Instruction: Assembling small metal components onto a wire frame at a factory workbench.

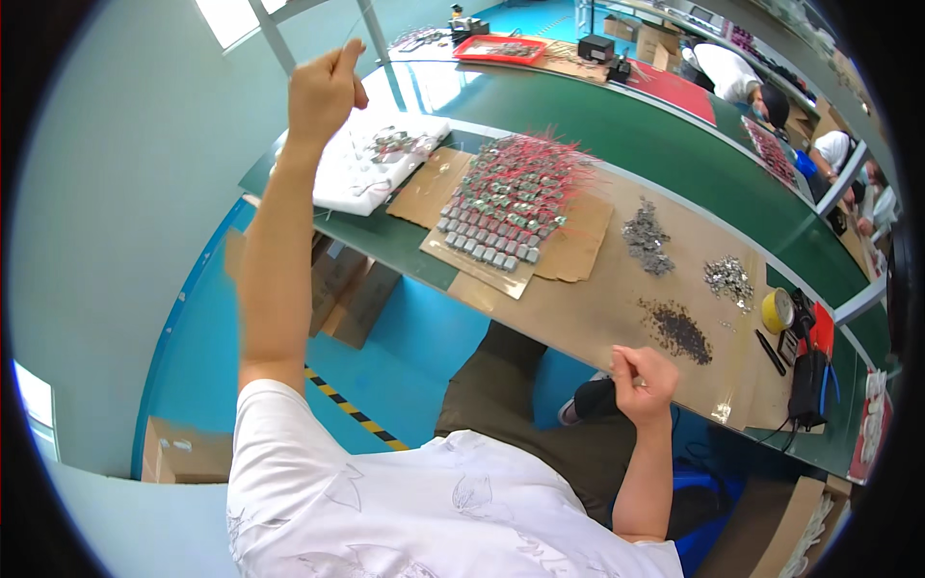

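My left hand (326,96) is raised high at the far left, above a white foam tray (361,197). Its fingers are curled closed; whatever they hold, if anything, I cannot make out. Close to the front edge of the bench, my right hand (644,383) is closed in a pinch, and its contents are too small or hidden to name. Beyond it lies a pile of small dark parts (679,330). Rows of small grey metal-cased parts (491,247) with green boards and red wires (540,164) stand on cardboard (576,246) at the middle of the bench.
Silvery metal pieces lie in two piles, one greyish (647,239) and one shiny (729,281). At right are a yellow tape roll (777,311), a black pen-like tool (771,354) and a black device (809,388). Beyond the green surface (424,91), co-workers (727,72) sit.
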